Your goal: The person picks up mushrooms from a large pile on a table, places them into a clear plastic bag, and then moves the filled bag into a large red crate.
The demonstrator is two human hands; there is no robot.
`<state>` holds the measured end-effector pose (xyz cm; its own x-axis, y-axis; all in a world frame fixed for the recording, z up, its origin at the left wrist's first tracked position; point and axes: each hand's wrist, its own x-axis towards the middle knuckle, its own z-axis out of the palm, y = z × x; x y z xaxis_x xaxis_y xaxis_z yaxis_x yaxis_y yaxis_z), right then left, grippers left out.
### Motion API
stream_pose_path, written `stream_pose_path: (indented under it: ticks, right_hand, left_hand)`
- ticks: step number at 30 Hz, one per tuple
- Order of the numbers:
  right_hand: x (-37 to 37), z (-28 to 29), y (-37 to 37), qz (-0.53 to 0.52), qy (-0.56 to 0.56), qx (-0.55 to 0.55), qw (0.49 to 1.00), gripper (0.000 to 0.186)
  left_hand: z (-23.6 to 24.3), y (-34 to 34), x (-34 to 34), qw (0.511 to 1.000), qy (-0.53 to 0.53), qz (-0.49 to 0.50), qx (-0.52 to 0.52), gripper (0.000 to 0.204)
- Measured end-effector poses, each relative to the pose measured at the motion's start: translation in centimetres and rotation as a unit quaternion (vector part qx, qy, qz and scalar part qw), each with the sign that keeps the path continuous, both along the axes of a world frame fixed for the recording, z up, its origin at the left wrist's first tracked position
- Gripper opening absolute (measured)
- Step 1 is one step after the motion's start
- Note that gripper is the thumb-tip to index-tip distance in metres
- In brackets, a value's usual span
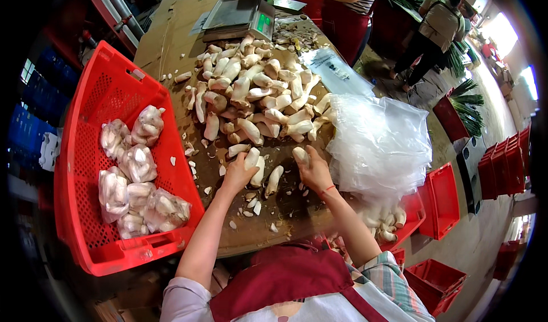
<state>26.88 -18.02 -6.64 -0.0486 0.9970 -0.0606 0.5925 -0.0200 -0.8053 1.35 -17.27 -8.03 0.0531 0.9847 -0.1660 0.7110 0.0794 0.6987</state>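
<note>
My left hand (238,173) is closed round a pale king oyster mushroom (252,158) at the near edge of the heap. My right hand (315,170) grips another king oyster mushroom (301,156), its pale end showing above the fingers. Between the two hands, a couple of loose mushrooms (274,180) lie on the brown table (285,219), with small white trimmings around them. Just beyond, a large heap of king oyster mushrooms (251,93) covers the middle of the table.
Left of me stands a red crate (80,168) holding several bagged mushroom packs (138,163). Clear plastic bags (379,145) are stacked at the right. A scale (234,18) sits at the far end. Co-workers (348,13) stand beyond; red crates (438,202) line the floor.
</note>
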Motion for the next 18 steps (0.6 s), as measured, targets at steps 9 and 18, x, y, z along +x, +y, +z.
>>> stream_pose_path:
  ticks: [9,18]
  right_hand:
    - [0.0,1.4,-1.6,-0.043,0.558,-0.278,0.78,0.044]
    - [1.7,2.5,-2.5,-0.04,0.609,-0.264,0.747,0.042]
  left_hand:
    - [-0.8,0.4,1.7,0.998,-0.033,0.043,-0.042,0.056]
    - [-0.5,-0.8,0.3,0.877,-0.412,0.173,-0.178,0.045]
